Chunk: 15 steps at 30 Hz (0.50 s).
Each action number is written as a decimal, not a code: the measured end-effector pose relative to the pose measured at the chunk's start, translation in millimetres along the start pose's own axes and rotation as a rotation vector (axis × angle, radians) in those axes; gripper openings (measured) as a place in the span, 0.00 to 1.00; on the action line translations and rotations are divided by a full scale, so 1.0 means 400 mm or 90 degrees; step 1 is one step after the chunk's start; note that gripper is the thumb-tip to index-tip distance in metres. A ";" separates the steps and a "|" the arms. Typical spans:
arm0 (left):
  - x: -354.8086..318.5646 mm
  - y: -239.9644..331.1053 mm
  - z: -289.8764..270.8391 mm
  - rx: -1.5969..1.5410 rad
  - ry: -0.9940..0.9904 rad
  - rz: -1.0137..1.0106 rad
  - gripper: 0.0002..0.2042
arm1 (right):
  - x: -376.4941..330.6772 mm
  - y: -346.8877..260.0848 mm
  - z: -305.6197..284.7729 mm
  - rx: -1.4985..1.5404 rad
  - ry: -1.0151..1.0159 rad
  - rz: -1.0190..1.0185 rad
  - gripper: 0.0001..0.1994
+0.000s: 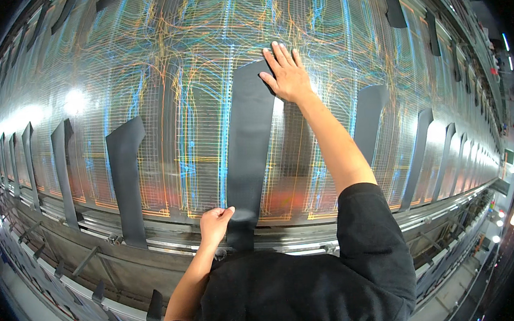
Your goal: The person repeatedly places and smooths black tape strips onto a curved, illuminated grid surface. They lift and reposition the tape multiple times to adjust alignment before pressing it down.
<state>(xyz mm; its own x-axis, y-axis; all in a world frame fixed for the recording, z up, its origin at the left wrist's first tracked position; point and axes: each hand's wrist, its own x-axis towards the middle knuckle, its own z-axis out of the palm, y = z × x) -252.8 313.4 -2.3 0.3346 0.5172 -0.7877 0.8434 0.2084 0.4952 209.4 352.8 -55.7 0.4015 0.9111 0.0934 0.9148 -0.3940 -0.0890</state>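
Observation:
A long dark grey flat strip (248, 137) with a slanted far end lies before me on a shiny metal plate. The plate (163, 146) is covered with fine blue, orange, yellow and green lines. My left hand (215, 224) is closed at the strip's near left edge, its thumb over that edge; the curled fingers' undersides are hidden. At the far right corner of the same strip, my right hand (289, 79) lies flat with its fingers spread, partly on the strip and partly on the plate.
Similar dark strips lie in rows to the left (128, 175) and right (371, 117), and others along the plate's far side (394, 2). A metal rail (298, 241) runs along the near edge, with a frame (106, 263) below it at left.

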 end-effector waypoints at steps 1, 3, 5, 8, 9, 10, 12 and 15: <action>0.001 -0.001 0.000 0.002 0.000 0.006 0.23 | -0.004 0.004 0.001 0.002 -0.003 0.031 0.37; 0.007 -0.012 0.004 0.006 0.002 0.019 0.23 | -0.007 -0.028 0.018 -0.043 -0.011 0.110 0.38; 0.007 -0.020 0.008 0.005 0.004 0.019 0.23 | -0.028 -0.091 0.023 -0.037 -0.017 0.163 0.41; 0.016 -0.054 0.012 -0.023 0.012 0.012 0.23 | -0.096 -0.235 0.013 -0.019 -0.042 0.085 0.41; 0.017 -0.063 0.017 -0.030 0.005 0.012 0.23 | -0.143 -0.268 -0.005 0.009 -0.050 0.075 0.41; 0.027 -0.067 0.020 -0.038 0.002 0.025 0.22 | -0.185 -0.299 -0.014 0.038 -0.056 0.060 0.41; 0.031 -0.079 0.026 -0.052 -0.012 0.049 0.21 | -0.281 -0.349 -0.013 0.085 -0.020 0.043 0.41; 0.043 -0.111 0.026 -0.079 -0.057 0.077 0.20 | -0.402 -0.431 -0.042 0.105 -0.050 0.026 0.42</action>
<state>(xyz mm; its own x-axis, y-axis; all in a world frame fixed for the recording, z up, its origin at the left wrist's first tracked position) -280.3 304.4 -41.5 0.4713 0.4706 -0.7460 0.7379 0.2530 0.6258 -12.1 272.1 -38.9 0.4273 0.9041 0.0086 0.8754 -0.4114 -0.2538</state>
